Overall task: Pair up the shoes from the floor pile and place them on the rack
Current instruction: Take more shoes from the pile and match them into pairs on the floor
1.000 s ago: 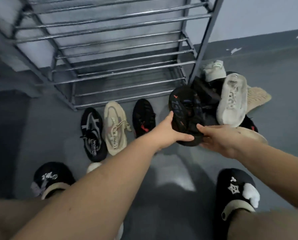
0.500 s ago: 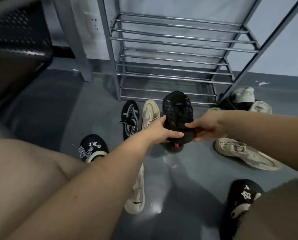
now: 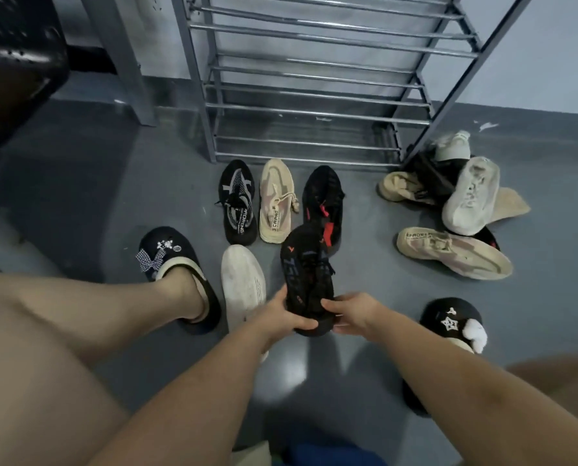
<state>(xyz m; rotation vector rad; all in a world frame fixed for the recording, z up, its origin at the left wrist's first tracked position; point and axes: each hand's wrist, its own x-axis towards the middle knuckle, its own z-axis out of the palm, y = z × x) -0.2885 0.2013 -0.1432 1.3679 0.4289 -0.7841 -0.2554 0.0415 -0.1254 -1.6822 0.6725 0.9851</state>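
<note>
Black sneaker in both hands

Held shoe: black knit, blue-grey lettering on the side, small red-orange marks. Black shoe by the rack: black with red tabs. Striped shoe: black with white-grey crossing bands and white lettering. Beige shoe: beige with a pinkish panel, beige laces, dark lettering. White shoe: off-white, faint grey print. Pile: off-white, beige and black shoes; the flat shoe in front is beige with pink panels and dark lettering. Slippers: black with cream lining; the left carries a checked bow and silver charms, the right a white star and white puff. Rack: silver-grey metal. Floor: grey-blue, glossy.
</note>
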